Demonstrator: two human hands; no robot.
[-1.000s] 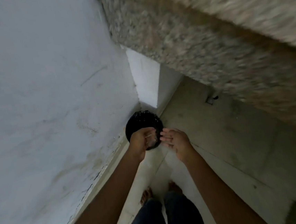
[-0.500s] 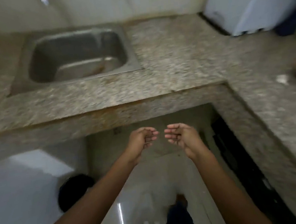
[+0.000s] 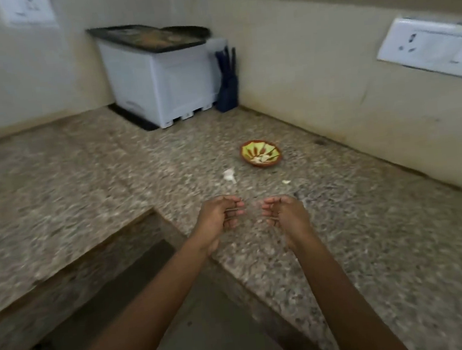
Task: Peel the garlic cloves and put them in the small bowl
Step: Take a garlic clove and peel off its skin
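While some cloves (image 3: 259,159) lie in the small bowl (image 3: 262,165), more garlic (image 3: 229,175) sits on the tabletop (image 3: 139,169); the left hand (image 3: 220,218) and right hand (image 3: 284,214) hover with fingers loosely curled, empty.

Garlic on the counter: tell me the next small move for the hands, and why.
Probably reach the left hand forward to the white garlic piece lying on the counter. Both it and the right hand look empty, and that piece sits outside the small bowl, which already holds pale pieces.

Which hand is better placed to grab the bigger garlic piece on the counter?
Probably the left hand: empty, and the garlic piece lies just beyond its fingers; the right hand is farther.
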